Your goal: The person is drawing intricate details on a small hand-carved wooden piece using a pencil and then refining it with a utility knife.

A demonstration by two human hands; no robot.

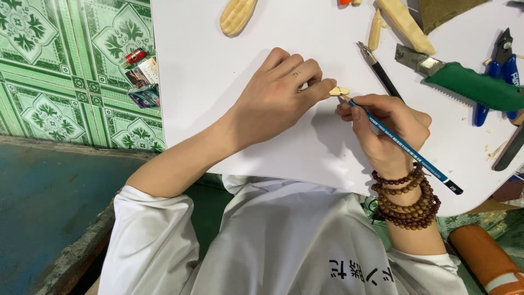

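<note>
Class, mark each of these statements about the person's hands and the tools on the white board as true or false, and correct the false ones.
1. The right hand holds a blue pencil. True.
2. The left hand pins a small wooden piece to the white board. True.
3. The green-handled saw is in the left hand. False: it lies on the board, untouched.
4. Wooden bead bracelets are on the left wrist. False: the right wrist.

pale bare-wood piece (pixel 339 90), matt white board (pixel 218 65)
</note>
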